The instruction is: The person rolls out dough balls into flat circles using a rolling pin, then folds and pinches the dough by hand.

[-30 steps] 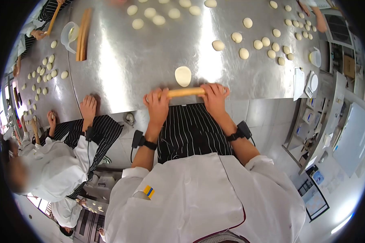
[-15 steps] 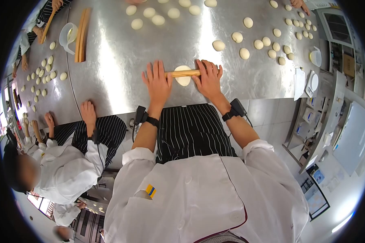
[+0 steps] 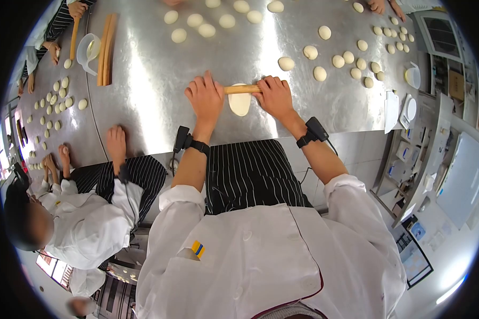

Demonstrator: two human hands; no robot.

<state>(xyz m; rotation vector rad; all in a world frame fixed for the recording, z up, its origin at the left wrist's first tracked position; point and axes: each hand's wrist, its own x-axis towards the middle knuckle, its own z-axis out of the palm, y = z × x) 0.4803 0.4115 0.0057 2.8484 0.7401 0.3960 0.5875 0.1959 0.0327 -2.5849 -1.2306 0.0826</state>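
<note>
A wooden rolling pin [image 3: 238,90] lies crosswise over the far end of a flattened oval piece of dough [image 3: 240,105] on the metal table. My left hand [image 3: 205,98] is closed on the pin's left end, its index finger pointing forward. At the other end, my right hand [image 3: 274,97] wraps its fingers round the pin. Most of the dough shows on my side of the pin, between the two hands. Dark straps with small devices sit on both wrists.
Several dough balls [image 3: 286,64] lie beyond and to the right on the steel table [image 3: 159,95]. At left are wooden sticks [image 3: 106,50] and a plastic jug [image 3: 88,53]. A co-worker [image 3: 90,212] stands left; other people's hands show at the far edge. A scale [image 3: 408,109] sits at right.
The rolling pin has moved away from me over the dough, which now looks longer towards me. My fingers, stretched out before, have curled round the pin's ends.
</note>
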